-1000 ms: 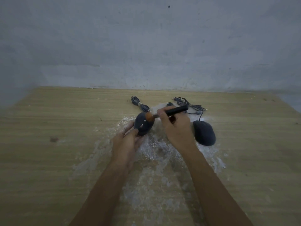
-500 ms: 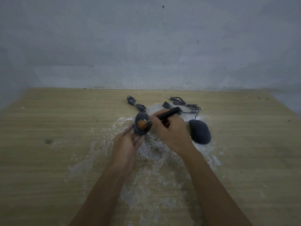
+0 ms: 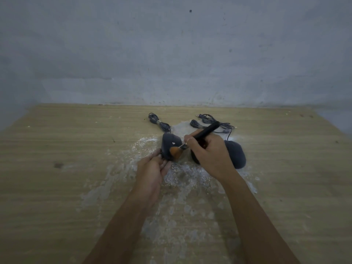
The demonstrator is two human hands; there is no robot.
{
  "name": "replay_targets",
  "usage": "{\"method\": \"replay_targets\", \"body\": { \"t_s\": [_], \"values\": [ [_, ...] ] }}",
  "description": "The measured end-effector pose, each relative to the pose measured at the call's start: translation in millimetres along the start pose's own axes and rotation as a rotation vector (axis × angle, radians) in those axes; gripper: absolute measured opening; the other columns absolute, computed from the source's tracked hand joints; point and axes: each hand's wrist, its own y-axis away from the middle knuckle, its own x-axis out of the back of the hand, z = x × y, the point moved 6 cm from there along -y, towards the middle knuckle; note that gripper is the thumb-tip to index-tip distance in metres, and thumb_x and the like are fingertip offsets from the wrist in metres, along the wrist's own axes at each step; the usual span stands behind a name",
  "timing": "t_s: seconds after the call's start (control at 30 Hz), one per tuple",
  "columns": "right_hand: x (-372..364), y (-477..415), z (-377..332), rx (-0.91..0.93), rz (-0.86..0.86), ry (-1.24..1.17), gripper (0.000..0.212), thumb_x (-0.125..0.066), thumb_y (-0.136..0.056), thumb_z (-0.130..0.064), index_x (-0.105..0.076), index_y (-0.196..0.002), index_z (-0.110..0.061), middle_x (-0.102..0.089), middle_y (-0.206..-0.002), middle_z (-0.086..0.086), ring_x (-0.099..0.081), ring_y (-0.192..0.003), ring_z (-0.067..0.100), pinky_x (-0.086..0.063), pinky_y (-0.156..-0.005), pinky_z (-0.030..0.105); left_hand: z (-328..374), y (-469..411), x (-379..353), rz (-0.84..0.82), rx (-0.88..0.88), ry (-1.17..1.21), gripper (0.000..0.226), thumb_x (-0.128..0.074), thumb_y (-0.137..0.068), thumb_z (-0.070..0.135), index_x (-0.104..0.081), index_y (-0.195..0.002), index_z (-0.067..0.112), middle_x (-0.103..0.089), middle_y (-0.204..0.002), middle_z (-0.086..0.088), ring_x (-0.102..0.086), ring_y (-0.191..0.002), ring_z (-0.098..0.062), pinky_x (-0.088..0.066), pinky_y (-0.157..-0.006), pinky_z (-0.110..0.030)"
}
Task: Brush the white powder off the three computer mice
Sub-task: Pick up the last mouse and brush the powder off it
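My left hand (image 3: 152, 169) holds a dark mouse (image 3: 170, 144) tilted up on its near end above the powder. My right hand (image 3: 211, 155) grips a black-handled brush (image 3: 204, 132), and its orange bristles (image 3: 176, 150) press on the lower right of that mouse. A second dark mouse (image 3: 236, 154) lies flat on the table just right of my right hand. A third mouse (image 3: 194, 157) is mostly hidden under my right hand. White powder (image 3: 182, 176) is spread across the wooden table (image 3: 57, 187) beneath and in front of my hands.
Bundled mouse cables lie behind the mice, one coil (image 3: 159, 122) at the left and a looser tangle (image 3: 211, 121) with a USB plug at the right. A grey wall (image 3: 171, 54) rises directly behind the table's far edge.
The brush tip has swept down the held mouse from its top toward its lower right side. My left hand keeps the mouse tilted in about the same place.
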Motion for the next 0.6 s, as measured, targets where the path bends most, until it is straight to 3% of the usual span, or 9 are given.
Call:
{"method": "replay_targets", "body": {
  "t_s": [0.13, 0.23, 0.3, 0.47, 0.6],
  "values": [
    [29, 5, 4, -0.053, 0.246, -0.015, 0.021, -0.066, -0.096, -0.028, -0.067, -0.076, -0.022, -0.061, -0.059, -0.004, -0.055, -0.049, 0.0, -0.042, -0.047, 0.017, 2, 5, -2, 0.005, -0.016, -0.06, 0.039, -0.04, -0.098, -0.008, -0.053, -0.135, -0.002, -0.068, -0.095, -0.004, -0.066, -0.102, -0.02, -0.049, -0.102, -0.034],
    [52, 9, 12, -0.118, 0.401, -0.111, 0.019, -0.066, -0.096, -0.029, -0.071, -0.084, -0.015, -0.061, -0.061, -0.001, -0.054, -0.049, 0.007, -0.043, -0.049, 0.028, 2, 7, 2, 0.027, -0.026, -0.099, 0.039, -0.041, -0.099, -0.006, -0.051, -0.136, -0.002, -0.067, -0.104, -0.007, -0.065, -0.105, -0.022, -0.05, -0.103, -0.035],
    [61, 11, 16, -0.131, 0.446, -0.145, 0.02, -0.065, -0.096, -0.029, -0.07, -0.08, -0.017, -0.056, -0.059, 0.002, -0.05, -0.051, 0.014, -0.039, -0.05, 0.031, 3, 6, 6, 0.057, -0.031, -0.104, 0.039, -0.043, -0.1, -0.003, -0.049, -0.138, -0.002, -0.067, -0.116, -0.011, -0.066, -0.107, -0.023, -0.05, -0.102, -0.037],
    [67, 15, 17, -0.151, 0.485, -0.166, 0.02, -0.066, -0.096, -0.027, -0.069, -0.077, -0.024, -0.06, -0.061, -0.003, -0.055, -0.055, 0.01, -0.044, -0.054, 0.027, 10, 7, 13, 0.067, -0.107, -0.215, 0.046, -0.051, -0.098, 0.007, -0.045, -0.144, 0.007, -0.063, -0.094, 0.007, -0.067, -0.103, -0.018, -0.051, -0.1, -0.036],
    [70, 17, 17, -0.146, 0.5, -0.166, 0.021, -0.065, -0.096, -0.025, -0.067, -0.075, -0.025, -0.061, -0.061, -0.005, -0.055, -0.052, -0.001, -0.044, -0.051, 0.016, 16, 7, 20, 0.095, -0.294, -0.513, 0.057, -0.062, -0.093, 0.021, -0.041, -0.147, 0.021, -0.058, -0.133, 0.002, -0.061, -0.108, -0.008, -0.051, -0.096, -0.035]
  ]
}}
